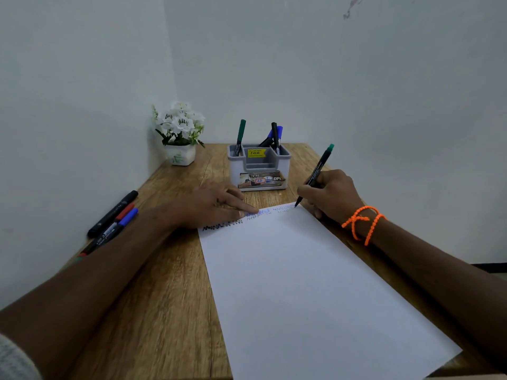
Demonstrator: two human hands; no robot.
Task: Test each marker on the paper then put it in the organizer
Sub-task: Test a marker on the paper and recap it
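Note:
My right hand [333, 196] grips a black marker with a green end [318, 171], its tip touching the far right corner of the white paper [315, 283]. Zigzag test marks in black and blue run along the paper's far edge. My left hand [216, 207] lies flat on the paper's far left corner, fingers spread. The grey organizer [259, 165] stands behind the paper and holds a green-capped marker [241, 135] on its left and black and blue markers [275, 137] on its right. Loose markers, black, red and blue-capped [113, 218], lie at the table's left edge, partly hidden by my left forearm.
A white pot of white flowers [179, 133] stands in the far left corner of the wooden table [170, 283]. Walls close in on the left and behind. An orange cord bracelet [362, 223] wraps my right wrist.

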